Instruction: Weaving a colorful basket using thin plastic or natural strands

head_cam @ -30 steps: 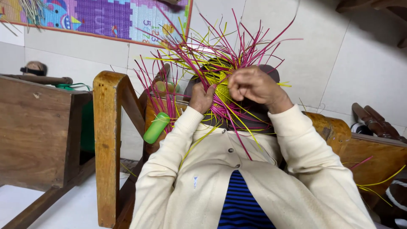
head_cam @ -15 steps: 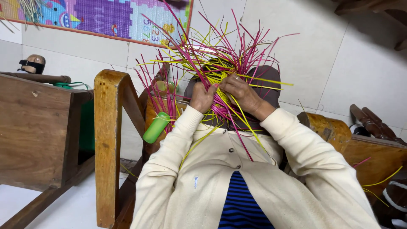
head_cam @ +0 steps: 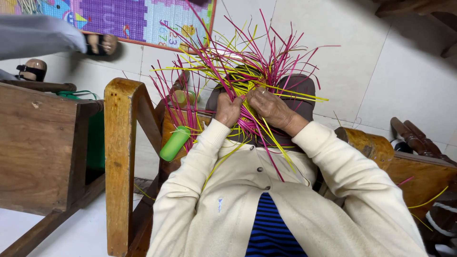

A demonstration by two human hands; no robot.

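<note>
Both hands up on a half-woven bundle of pink and yellow strips (head_cam: pixel 238 71), held over the person's lap, loose ends fanning out and up in every direction.

Left hand (head_cam: pixel 228 110): fingers curled together, clamped on the lower left part of the weave, knuckles toward the camera.

Right hand (head_cam: pixel 271 107): flat over the middle of the weave, fingers pressed onto the crossing strips, pinning several yellow ones. A few pink and yellow strips trail down across the cream cardigan (head_cam: pixel 266 209). Blue-and-black striped top shows at the cardigan's opening.

Green cylinder (head_cam: pixel 174 143) sits just left of the left forearm, tilted, partly behind the strips; can't tell what it rests on.

Wooden chair frame (head_cam: pixel 119 162) stands upright at left, near the left sleeve. Dark wooden furniture (head_cam: pixel 38 143) further left, green cloth (head_cam: pixel 95 138) between the two. Carved wooden armrest (head_cam: pixel 371 147) at right, beside the right sleeve.

Colourful foam mat (head_cam: pixel 128 19) on the wall behind. Another person's grey sleeve (head_cam: pixel 38 35) at the top left, well apart from the weaving.
</note>
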